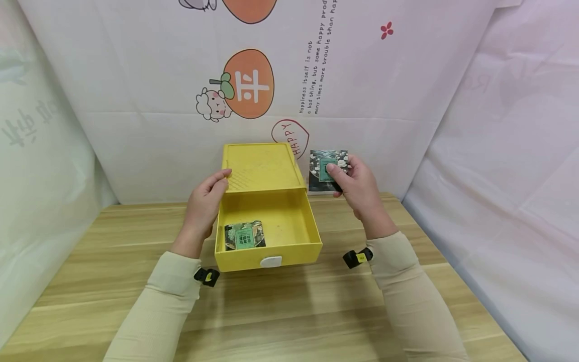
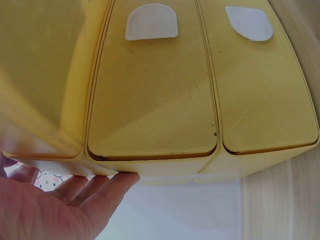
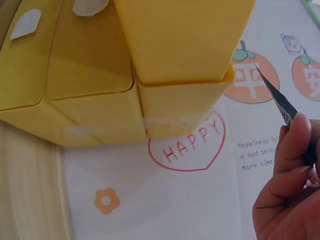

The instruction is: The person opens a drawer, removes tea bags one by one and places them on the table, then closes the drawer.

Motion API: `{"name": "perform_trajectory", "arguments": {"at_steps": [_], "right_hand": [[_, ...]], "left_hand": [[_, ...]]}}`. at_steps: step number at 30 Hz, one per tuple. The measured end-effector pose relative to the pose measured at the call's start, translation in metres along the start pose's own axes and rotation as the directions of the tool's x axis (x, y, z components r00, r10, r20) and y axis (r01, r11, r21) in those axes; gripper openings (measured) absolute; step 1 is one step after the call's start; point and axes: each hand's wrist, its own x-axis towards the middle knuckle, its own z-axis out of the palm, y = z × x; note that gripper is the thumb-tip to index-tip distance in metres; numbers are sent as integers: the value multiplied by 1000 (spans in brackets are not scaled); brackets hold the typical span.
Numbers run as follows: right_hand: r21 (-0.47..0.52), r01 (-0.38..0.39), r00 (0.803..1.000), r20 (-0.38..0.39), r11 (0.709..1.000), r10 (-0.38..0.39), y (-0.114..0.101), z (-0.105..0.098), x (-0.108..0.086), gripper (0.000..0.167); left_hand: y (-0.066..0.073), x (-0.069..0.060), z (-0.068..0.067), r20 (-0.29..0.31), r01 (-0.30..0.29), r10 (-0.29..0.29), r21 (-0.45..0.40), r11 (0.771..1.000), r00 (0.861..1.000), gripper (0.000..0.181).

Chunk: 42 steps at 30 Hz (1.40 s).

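A yellow drawer cabinet [image 1: 262,166] stands on the table, its top drawer [image 1: 269,258] pulled out. In that drawer's front left corner lies a flat patterned packet [image 1: 245,236] with a green label. My left hand [image 1: 203,206] rests against the cabinet's left side, fingertips at the top edge. In the left wrist view, the fingers [image 2: 112,195] lie fairly straight along the side wall. To the right of the cabinet, my right hand [image 1: 359,186] pinches a dark floral packet [image 1: 322,182] with a green label, thumb on its face. The right wrist view shows this packet [image 3: 275,95] nearly edge-on.
Two lower drawers [image 2: 152,90] with white tabs are shut. A white printed cloth [image 1: 362,75] hangs right behind the cabinet, and cloth walls stand at both sides. The wooden table [image 1: 267,317] extends in front.
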Motion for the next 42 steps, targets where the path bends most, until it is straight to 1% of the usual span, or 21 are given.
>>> {"name": "perform_trajectory", "arguments": {"at_steps": [5, 10, 15, 21, 25, 29, 35, 37, 42], "right_hand": [[40, -41, 998, -39, 998, 42, 11, -3, 4, 38], [8, -98, 993, -58, 995, 98, 27, -5, 8, 40], [-25, -154, 987, -51, 988, 152, 40, -6, 10, 42], [-32, -188, 981, -45, 982, 186, 52, -4, 12, 34], [-15, -211, 977, -36, 977, 211, 60, -2, 14, 31], [-23, -236, 971, -29, 971, 235, 69, 0, 15, 34], [-46, -287, 958, -6, 957, 287, 83, 4, 14, 37], [-46, -294, 956, -6, 955, 294, 88, 6, 14, 37], [-58, -287, 958, -4, 956, 287, 100, 11, 14, 34]], "left_hand": [[0, 0, 0, -5, 6, -6, 9, 1000, 1000, 47], [1, 0, -1, -2, 3, -3, 10, 1000, 1000, 48], [1, -1, -1, 5, -1, 1, 4, 1000, 1000, 47], [1, 0, -1, 3, -1, 1, 0, 1000, 1000, 47], [1, 0, 0, 3, -3, 3, -1, 1000, 1000, 47], [0, 1, 0, 8, -8, 8, 0, 1000, 1000, 47], [-2, 1, 0, 9, -4, 4, 4, 1000, 1000, 47], [-2, 1, 0, 7, -7, 7, 5, 1000, 1000, 47], [-1, -1, 1, -7, -4, 4, 0, 1000, 1000, 46]]}}
